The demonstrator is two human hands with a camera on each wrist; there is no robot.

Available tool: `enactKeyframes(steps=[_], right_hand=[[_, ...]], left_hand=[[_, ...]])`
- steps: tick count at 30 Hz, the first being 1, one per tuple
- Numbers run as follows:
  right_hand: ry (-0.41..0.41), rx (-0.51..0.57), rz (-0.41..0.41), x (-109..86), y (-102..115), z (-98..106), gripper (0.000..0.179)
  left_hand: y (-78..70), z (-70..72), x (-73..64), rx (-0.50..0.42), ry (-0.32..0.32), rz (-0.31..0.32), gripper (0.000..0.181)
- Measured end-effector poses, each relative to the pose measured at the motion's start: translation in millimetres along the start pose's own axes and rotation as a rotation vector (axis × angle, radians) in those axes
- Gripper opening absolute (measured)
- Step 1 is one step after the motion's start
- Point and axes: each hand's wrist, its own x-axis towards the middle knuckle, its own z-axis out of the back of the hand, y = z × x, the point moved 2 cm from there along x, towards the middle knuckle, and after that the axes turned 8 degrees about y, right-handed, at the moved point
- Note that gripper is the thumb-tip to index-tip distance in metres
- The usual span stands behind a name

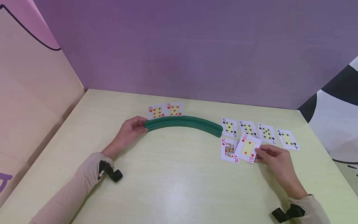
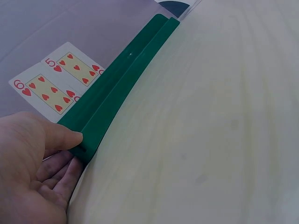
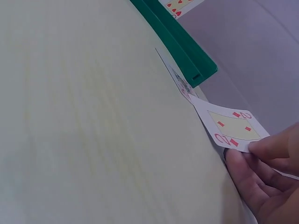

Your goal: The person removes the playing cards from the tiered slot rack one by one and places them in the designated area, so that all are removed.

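A curved green card holder (image 1: 184,121) lies across the middle of the table. My left hand (image 1: 132,129) grips its left end, thumb on top and fingers below, as the left wrist view shows. The six of hearts (image 2: 49,95) and five of hearts (image 2: 77,65) stand side by side in the holder. My right hand (image 1: 275,161) pinches the two of diamonds (image 1: 248,148) by its lower right edge, thumb on the face. That card is tilted and overlaps the king of diamonds (image 1: 229,151), which lies face up by the holder's right end.
Behind the two of diamonds, a row of spades lies face up: five (image 1: 229,127), six (image 1: 247,128), seven (image 1: 266,133) and four (image 1: 287,139). A purple wall (image 1: 190,53) rises at the table's back edge. The pale table (image 1: 167,180) stretches toward me.
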Motion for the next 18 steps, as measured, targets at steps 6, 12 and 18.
enactKeyframes(steps=[6,12,18], right_hand=[[0.009,-0.112,-0.011,1.1,2.0,3.1,0.035],[0.016,-0.227,-0.029,-0.3,4.4,4.0,0.039],[0.003,-0.301,-0.059,-2.6,5.7,7.7,0.039]], left_hand=[[-0.4,0.9,-0.6,-0.001,-0.005,-0.010,0.036],[-1.3,0.6,-1.2,-0.006,-0.006,-0.007,0.036],[-0.8,0.2,-0.5,-0.007,-0.001,-0.009,0.036]])
